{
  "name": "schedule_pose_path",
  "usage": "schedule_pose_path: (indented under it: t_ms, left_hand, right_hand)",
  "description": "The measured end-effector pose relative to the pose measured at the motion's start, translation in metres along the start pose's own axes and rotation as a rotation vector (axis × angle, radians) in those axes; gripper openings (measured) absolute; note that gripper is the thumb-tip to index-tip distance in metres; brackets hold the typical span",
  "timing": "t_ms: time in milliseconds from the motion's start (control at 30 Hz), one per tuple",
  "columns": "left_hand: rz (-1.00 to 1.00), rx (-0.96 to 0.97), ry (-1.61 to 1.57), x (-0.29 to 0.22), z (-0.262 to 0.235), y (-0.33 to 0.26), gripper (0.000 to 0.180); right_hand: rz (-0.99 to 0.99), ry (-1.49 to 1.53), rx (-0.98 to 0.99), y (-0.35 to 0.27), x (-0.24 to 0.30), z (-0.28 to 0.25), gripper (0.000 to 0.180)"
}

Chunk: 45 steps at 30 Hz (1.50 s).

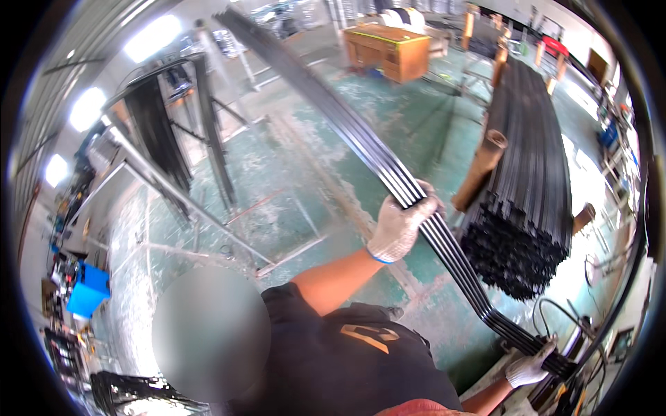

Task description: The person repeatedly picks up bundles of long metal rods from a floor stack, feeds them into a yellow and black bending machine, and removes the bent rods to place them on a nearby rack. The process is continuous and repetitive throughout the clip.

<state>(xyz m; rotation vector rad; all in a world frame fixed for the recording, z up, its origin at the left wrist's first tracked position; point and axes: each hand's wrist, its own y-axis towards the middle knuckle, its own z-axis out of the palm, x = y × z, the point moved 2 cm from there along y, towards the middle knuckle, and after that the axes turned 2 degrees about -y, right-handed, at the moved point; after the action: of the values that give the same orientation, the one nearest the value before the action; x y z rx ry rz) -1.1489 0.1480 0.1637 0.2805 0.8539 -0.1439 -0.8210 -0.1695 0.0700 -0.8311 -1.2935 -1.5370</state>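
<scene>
Gloved in white, the left hand (406, 223) is being curled tight round a flat row of long black strips (381, 166), near the middle of the part that shows, with its fingers folded over the row. Farther down, the right hand (529, 369), in a white glove too, is being bent round the same strips near their low end; how hard they are being squeezed there cannot be told. The row is being held on a slant, from the top left down to the bottom right, and is being bent a bit just above the right hand.

Under it all, a green floor (423, 111) is being marked by worn, pale patches. To the right, a big pile of dark strips (531, 139) is being flanked by brown posts (480, 170). To the left, more dark strips (154, 135) are being hung on a metal frame (139, 157). A dark shirt (333, 374) is being worn, with an orange mark (371, 338) on it. Near the top, a brown desk (388, 54) is being lit. At the far left, a blue box (89, 288) is being shown.
</scene>
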Motion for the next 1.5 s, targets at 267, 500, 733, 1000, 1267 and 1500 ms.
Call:
schedule_pose_path:
  t_ms: [267, 500, 733, 1000, 1267, 1500]
  left_hand:
    - [0.266, -0.334, -0.100, -0.119, -0.142, 0.000, 0.019]
    - [0.413, -0.519, -0.228, -0.253, -0.265, 0.057, 0.009]
    - [0.563, -0.368, -0.626, -0.404, -0.413, 0.107, 0.008]
    - [0.642, -0.643, -0.198, -0.419, -0.486, 0.021, 0.048]
    - [-0.274, -0.701, -0.261, -0.116, -0.448, 0.028, 0.025]
    - [-0.483, -0.334, -0.014, 0.007, -0.287, 0.133, 0.014]
  right_hand:
    - [-0.160, -0.311, 0.327, -0.041, 0.056, 0.194, 0.046]
    - [-0.596, -0.305, 0.707, -0.097, 0.216, 0.455, 0.042]
    - [-0.998, -0.054, 1.048, -0.336, 0.512, 0.633, 0.043]
    - [-1.421, 0.683, 1.048, -0.485, 0.301, 0.595, 0.028]
    - [-0.623, -0.701, 0.868, -0.195, 0.002, 0.538, 0.030]
    - [0.010, -1.367, 0.776, 0.041, -0.148, 0.466, 0.062]
